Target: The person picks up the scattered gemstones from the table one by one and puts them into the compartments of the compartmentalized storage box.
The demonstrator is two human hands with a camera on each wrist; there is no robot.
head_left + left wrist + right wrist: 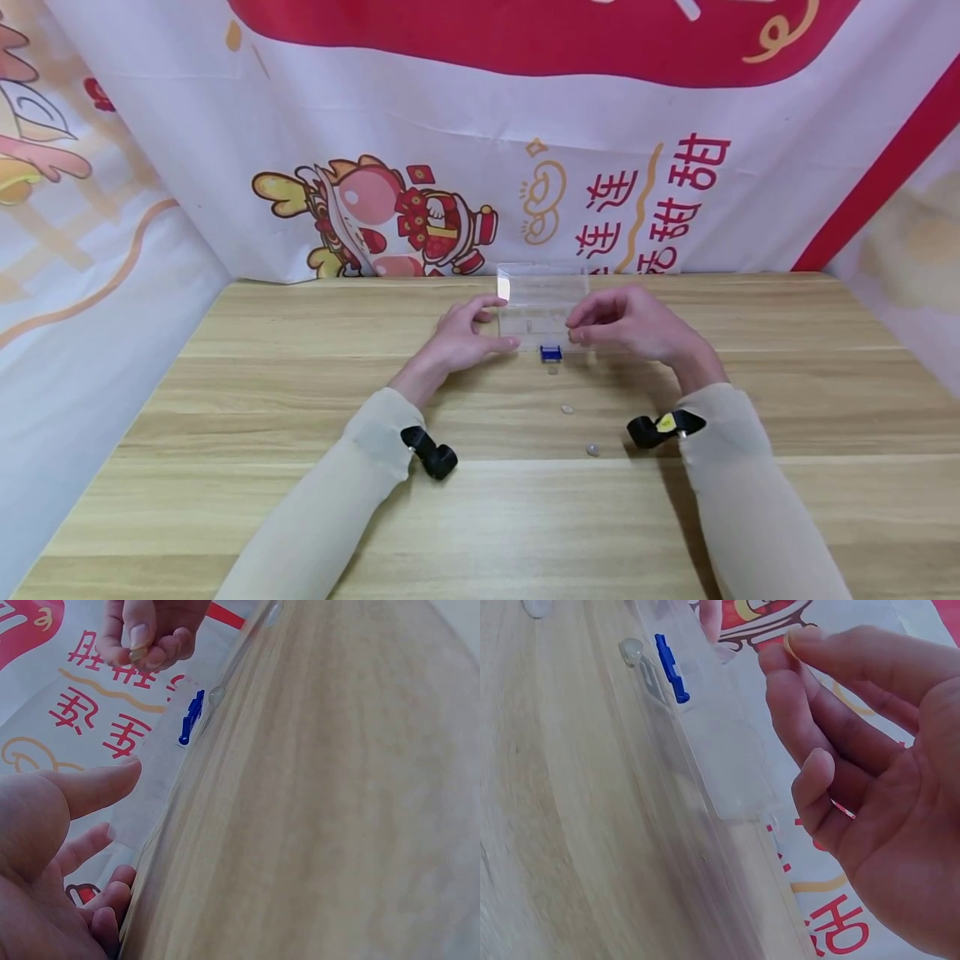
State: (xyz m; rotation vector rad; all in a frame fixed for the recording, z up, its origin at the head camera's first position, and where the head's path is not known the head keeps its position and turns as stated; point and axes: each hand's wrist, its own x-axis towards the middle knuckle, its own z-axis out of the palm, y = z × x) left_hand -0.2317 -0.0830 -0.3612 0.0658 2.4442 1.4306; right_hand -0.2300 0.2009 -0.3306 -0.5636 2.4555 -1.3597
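**Stone in hand, box seemingly part-filled**

The right hand pinches a yellowish stone by the open clear box; the left hand, fingers spread, flanks it. Small pieces seem inside; two loose stones, apparently left to do, lie in front.

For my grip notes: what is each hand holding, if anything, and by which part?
The right hand pinches a yellowish piece by its sides, between thumb and fingertips. The left hand, beside the clear box, shows no clear grip.
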